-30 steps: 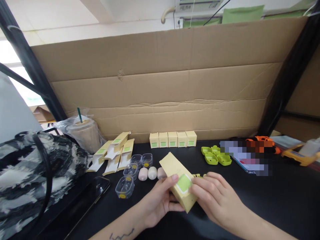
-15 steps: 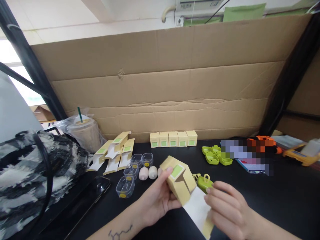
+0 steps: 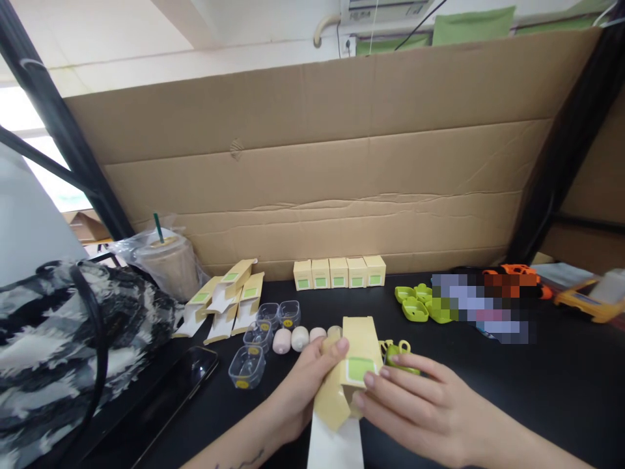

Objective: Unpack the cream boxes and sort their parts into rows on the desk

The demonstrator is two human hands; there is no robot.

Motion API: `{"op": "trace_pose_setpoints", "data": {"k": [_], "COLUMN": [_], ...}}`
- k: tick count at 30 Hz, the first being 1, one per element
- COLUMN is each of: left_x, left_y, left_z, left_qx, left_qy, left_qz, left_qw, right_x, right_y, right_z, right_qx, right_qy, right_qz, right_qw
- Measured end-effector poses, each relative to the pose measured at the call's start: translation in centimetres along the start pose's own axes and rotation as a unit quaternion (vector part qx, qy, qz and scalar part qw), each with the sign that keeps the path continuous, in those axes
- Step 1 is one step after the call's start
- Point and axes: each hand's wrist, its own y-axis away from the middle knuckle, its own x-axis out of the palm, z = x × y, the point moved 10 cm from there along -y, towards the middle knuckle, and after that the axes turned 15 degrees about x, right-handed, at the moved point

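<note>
My left hand [image 3: 305,384] grips a small pale-yellow cardboard box [image 3: 360,335] by its left side, thumb on top. A green label faces up, the near end is open, and a long white-lined flap [image 3: 336,446] hangs toward me. With its fingertips at the label's edge and the open end, my right hand [image 3: 424,407] also holds the box. A green lid-like piece with a loop [image 3: 398,355] lies just behind the right fingers, partly covered. Left of the box stand several small pale rounded pieces [image 3: 299,338] and clear plastic cups [image 3: 247,369].
Several closed boxes [image 3: 338,273] stand in a row against the cardboard wall [image 3: 312,169]. Open boxes [image 3: 249,293] lie at the back left, near a bagged drink cup [image 3: 168,264]. A phone [image 3: 195,368] lies at left. Green trays [image 3: 415,307] sit at back right.
The box has turned so its flap points toward me instead of to the right. My right hand has moved left from the flap to the box's open end.
</note>
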Motion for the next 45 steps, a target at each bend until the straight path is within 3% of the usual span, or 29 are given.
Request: {"op": "trace_pose_setpoints", "data": {"k": [7, 11, 14, 15, 17, 19, 21, 23, 27, 30, 32, 34, 37, 39, 41, 43, 45], "left_x": [-0.6, -0.5, -1.0, -1.3, -1.0, 1.0, 3.0, 4.2, 4.9, 4.3, 3.1, 0.8, -4.8, -9.1, -13.1, -15.8, -17.3], "left_y": [0.0, 0.1, -0.1, -0.1, 0.5, 2.0, 3.8, 4.6, 4.4, 4.5, 4.7, 5.0, 5.2, 5.4, 5.5, 5.2, 4.6], "left_z": [0.5, 0.8, -0.9, -2.4, -6.1, -8.8, -9.6, -9.1, -7.5, -9.0, -11.8, -15.9, -22.0, -24.6, -25.7, -25.4, -24.4], "left_qx": [0.028, 0.016, 0.057, 0.105, 0.237, 0.365, 0.440, 0.447, 0.408, 0.452, 0.500, 0.533, 0.468, 0.392, 0.309, 0.246, 0.204], "left_qy": [-0.044, -0.075, -0.186, -0.251, -0.385, -0.468, -0.505, -0.535, -0.587, -0.625, -0.665, -0.703, -0.766, -0.779, -0.786, -0.798, -0.812], "left_qz": [-0.016, -0.003, 0.020, 0.022, 0.044, 0.113, 0.190, 0.231, 0.258, 0.231, 0.162, 0.044, -0.171, -0.271, -0.338, -0.350, -0.331], "left_qw": [0.999, 0.997, 0.981, 0.962, 0.891, 0.796, 0.718, 0.678, 0.650, 0.594, 0.531, 0.469, 0.407, 0.408, 0.415, 0.424, 0.436], "right_x": [0.2, 0.6, 0.0, -0.2, -0.3, -0.2, -0.1, 0.1, 0.3, 0.2, -0.7, -1.6, -1.8, -1.6, -1.5, -1.4, -1.3], "right_y": [1.3, 0.9, 1.2, 1.4, 1.6, 1.7, 1.7, 1.7, 1.3, 0.8, 0.6, 0.6, 0.9, 1.1, 1.0, 0.8, 0.6], "right_z": [0.2, -0.4, -0.7, -0.9, -1.6, -2.8, -3.6, -4.0, -3.4, -3.1, -3.3, -3.7, -3.7, -3.5, -3.5, -3.4, -3.2], "right_qx": [0.010, 0.067, 0.065, 0.057, 0.049, 0.059, 0.062, 0.066, 0.059, 0.050, 0.055, 0.063, 0.049, 0.037, 0.044, 0.053, 0.049], "right_qy": [-0.090, -0.115, -0.104, -0.092, -0.056, -0.024, -0.006, -0.001, -0.007, -0.004, -0.005, -0.011, -0.019, -0.023, -0.024, -0.025, -0.022], "right_qz": [0.000, 0.016, 0.006, 0.006, 0.018, 0.032, 0.038, 0.039, 0.033, 0.030, 0.001, -0.031, -0.026, -0.016, -0.013, -0.015, -0.014], "right_qw": [0.996, 0.991, 0.992, 0.994, 0.997, 0.997, 0.997, 0.997, 0.998, 0.998, 0.998, 0.997, 0.998, 0.999, 0.999, 0.998, 0.998]}}
